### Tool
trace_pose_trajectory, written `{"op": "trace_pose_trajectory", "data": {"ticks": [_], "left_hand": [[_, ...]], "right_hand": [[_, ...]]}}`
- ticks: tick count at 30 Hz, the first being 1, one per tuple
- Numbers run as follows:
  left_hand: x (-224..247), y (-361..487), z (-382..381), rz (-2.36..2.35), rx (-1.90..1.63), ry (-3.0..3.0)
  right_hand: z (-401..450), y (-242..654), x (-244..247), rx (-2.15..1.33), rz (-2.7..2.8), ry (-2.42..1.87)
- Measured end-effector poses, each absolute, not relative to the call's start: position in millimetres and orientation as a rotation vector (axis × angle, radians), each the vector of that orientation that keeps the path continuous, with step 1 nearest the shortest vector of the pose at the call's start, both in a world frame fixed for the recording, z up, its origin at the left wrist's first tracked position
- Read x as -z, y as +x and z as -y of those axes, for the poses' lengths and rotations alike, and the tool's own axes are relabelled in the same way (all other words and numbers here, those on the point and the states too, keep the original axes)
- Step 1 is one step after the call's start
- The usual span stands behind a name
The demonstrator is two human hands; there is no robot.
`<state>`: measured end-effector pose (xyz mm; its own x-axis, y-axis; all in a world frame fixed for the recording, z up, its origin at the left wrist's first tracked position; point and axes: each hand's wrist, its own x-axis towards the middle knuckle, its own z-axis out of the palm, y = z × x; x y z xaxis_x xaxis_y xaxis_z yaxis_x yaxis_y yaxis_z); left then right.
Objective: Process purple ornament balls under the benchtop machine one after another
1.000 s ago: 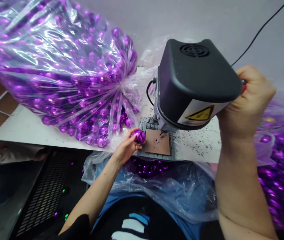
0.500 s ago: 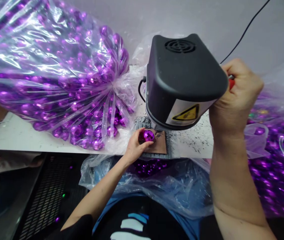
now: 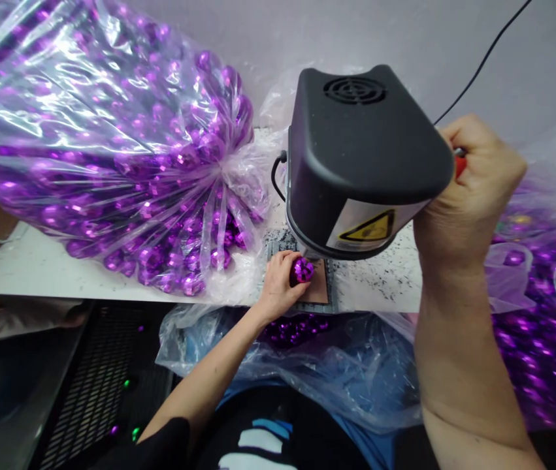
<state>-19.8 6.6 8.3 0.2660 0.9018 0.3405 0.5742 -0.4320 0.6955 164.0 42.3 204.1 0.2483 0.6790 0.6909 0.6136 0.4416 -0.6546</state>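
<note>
A shiny purple faceted ball (image 3: 303, 269) is held between the thumb and fingers of my left hand (image 3: 280, 284), over a brown pad (image 3: 319, 292) on a grey base plate. My right hand (image 3: 471, 196) is closed round a red handle (image 3: 460, 166) at the right side of a black machine (image 3: 370, 143) with a vent on top and a yellow warning label. The machine's head stands above and just behind the ball, hiding what lies under it.
A big clear bag of purple balls (image 3: 111, 143) fills the left of the white table (image 3: 27, 267). More purple balls (image 3: 547, 346) are at the right. An open plastic bag (image 3: 346, 372) with balls hangs below the table's front edge. Black flecks litter the tabletop.
My left hand has moved a little to the right with the ball, whose facing side looks different. My right hand has shifted slightly right.
</note>
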Motion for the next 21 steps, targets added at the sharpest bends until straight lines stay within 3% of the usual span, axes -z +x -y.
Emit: {"op": "trace_pose_trajectory", "data": {"ticks": [12,21], "left_hand": [[-5.6,0.4,-0.6,-1.486,-1.051,2.078],[-4.4,0.3,-0.2,-1.48,-1.038,2.009]], "right_hand": [[-41.7,164.0,-202.9,-0.019,1.424,-1.235],[-32.9,159.8,-183.4,0.44,1.359,-1.169]]}}
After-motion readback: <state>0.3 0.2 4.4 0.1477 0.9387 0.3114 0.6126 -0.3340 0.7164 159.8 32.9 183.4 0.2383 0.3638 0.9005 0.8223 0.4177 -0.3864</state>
